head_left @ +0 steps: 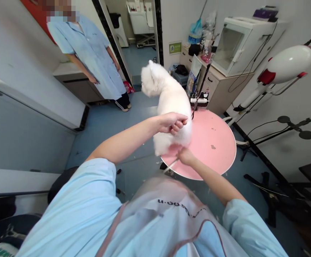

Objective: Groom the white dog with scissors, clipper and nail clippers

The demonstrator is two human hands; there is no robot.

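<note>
Dog [171, 100] faces left, body apparently pointing away.

The dog [174, 98] was on the left part of the round grooming table [211, 130], a co-worker [88, 53] farther left, a stand dryer [289, 64] right; behind, what seemed a sterilizer cabinet [248, 44] topped a drawer unit [213, 87].

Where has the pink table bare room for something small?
On the pink table, the right part looks bare apart from grey marks, between the white dog, the right forearm and the rim. The left part is crowded with the dog, left hand and right hand.
</note>
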